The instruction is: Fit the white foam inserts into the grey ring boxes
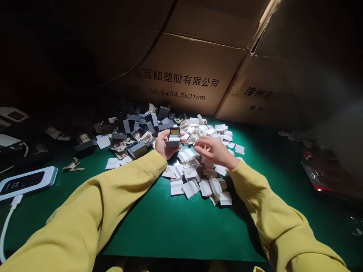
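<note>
My left hand (166, 148) is closed around a small dark jewellery box (173, 143). Its lid stands up, and a gold-coloured patch and a white strip show inside. Just to the right, my right hand (211, 149) hovers above white folded inserts (190, 172), its fingers bent with a gap at the thumb. I see nothing held in it. Several more white inserts spread below and behind that hand. To the left of my left hand lies a heap of dark boxes (138, 149), mixed with beige scraps.
Large cardboard cartons (181, 56) wall off the back of the green table (159, 226). A white device (28, 183) with a plugged-in cable (8, 223) lies at the left. At the right is a clear plastic bag with red (317, 177). A dark cord (147, 53) hangs across the cartons.
</note>
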Available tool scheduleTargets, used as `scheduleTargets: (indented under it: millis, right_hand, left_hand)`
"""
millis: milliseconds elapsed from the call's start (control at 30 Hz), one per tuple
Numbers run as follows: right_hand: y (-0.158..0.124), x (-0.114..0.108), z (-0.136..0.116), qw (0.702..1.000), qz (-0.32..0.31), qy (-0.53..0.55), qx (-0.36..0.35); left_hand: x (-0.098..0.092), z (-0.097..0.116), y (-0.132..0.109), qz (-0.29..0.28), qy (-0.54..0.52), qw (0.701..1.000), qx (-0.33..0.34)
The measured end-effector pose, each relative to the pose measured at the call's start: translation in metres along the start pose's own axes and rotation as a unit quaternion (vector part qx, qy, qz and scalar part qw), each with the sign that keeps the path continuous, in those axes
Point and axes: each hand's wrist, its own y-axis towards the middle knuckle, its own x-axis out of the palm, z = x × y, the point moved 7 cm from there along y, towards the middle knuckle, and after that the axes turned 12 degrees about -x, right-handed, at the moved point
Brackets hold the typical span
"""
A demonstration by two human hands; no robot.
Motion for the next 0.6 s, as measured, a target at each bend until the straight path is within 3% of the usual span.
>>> scheduleTargets:
  millis: [67,133,200,300,400,467,533,600]
  right_hand:
    - [0.0,0.005,-0.038,0.987,-0.109,0.035,-0.11]
    - [-0.003,0.014,-0.06,0.971,-0.184,0.005,-0.153]
    - [-0.005,0.026,-0.066,0.962,-0.227,-0.015,-0.153]
    - [-0.006,0.035,-0.059,0.96,-0.238,-0.018,-0.149]
    - [-0.003,0.031,-0.049,0.968,-0.2,-0.017,-0.151]
    - [0.0,0.025,-0.042,0.98,-0.136,-0.003,-0.145]
    - [0.003,0.019,-0.032,0.991,-0.032,0.038,-0.121]
    - [0.002,0.013,-0.013,0.988,0.115,0.092,-0.054]
  left_hand:
    - [0.001,-0.001,0.0,-0.007,0.005,1.0,-0.006]
    - [0.001,-0.003,0.001,-0.011,0.011,1.0,-0.016]
    - [0.001,-0.003,0.001,-0.011,0.018,1.0,-0.016]
    - [0.0,-0.003,0.001,-0.007,0.032,0.999,-0.011]
    - [0.0,-0.005,0.001,-0.006,0.05,0.999,-0.015]
    - [0.001,-0.006,0.002,-0.002,0.072,0.997,-0.013]
    - [0.001,-0.008,0.002,0.016,0.107,0.994,-0.003]
    - [0.002,-0.009,0.001,0.037,0.151,0.988,0.019]
